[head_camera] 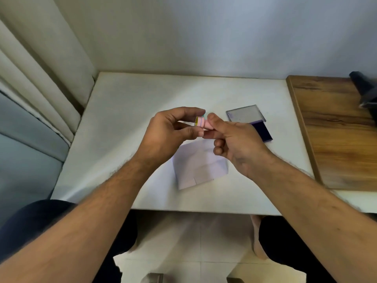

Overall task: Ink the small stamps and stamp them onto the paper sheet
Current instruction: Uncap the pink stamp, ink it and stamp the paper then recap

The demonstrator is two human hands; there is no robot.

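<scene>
Both my hands meet above the white table on a small pink stamp [203,123] with a yellow end, held sideways. My right hand [234,139] pinches its pink body between thumb and fingers. My left hand [173,131] has thumb and forefinger at the yellow end. Something teal shows just behind the stamp. Below the hands lies the white paper sheet [201,168], creased, partly hidden by my wrists. To the right sits the ink pad [263,131] with dark blue ink showing and its clear lid [245,113] swung open behind it.
The white table [122,119] abuts a wall behind and a curtain [40,78] at left. A wooden board [336,129] lies at the right, with a dark object [365,88] on its far corner. My knees show below the table's front edge.
</scene>
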